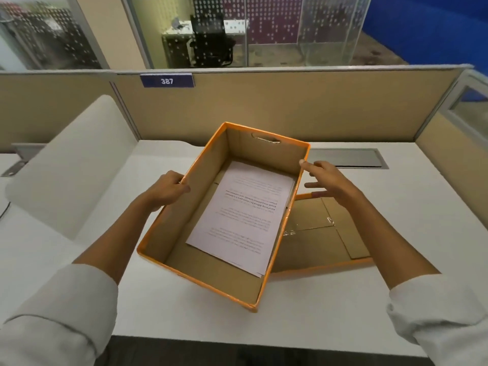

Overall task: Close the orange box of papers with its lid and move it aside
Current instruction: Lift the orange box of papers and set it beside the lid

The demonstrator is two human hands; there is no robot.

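Desk: white office desk (330,299) in a cubicle with tan partition walls, a grey cable hatch (346,158) set in near the back.
Box: orange box (169,233) sits open in the middle of the desk, turned at a slant, a stack of printed papers (245,215) lying flat on its floor.
Lid: lid (324,239) is found upside down on the desk at the box's right side, partly tucked behind the box's right wall, touching or nearly so.
Progress: nothing closed yet tbh; the lid has to be picked up, flipped, fitted on, and then the box shifted aside.
Left hand: left hand (167,190) is curled over the rim of the box's left wall, so that wall is gripped.
Right hand: right hand (326,180) is spread loose, one fingertip brushing the right rim, nothing grasped; it hangs just above the lid's far end.
Next, as a guess: lid probably gets taken by the right hand while the box is steadied.
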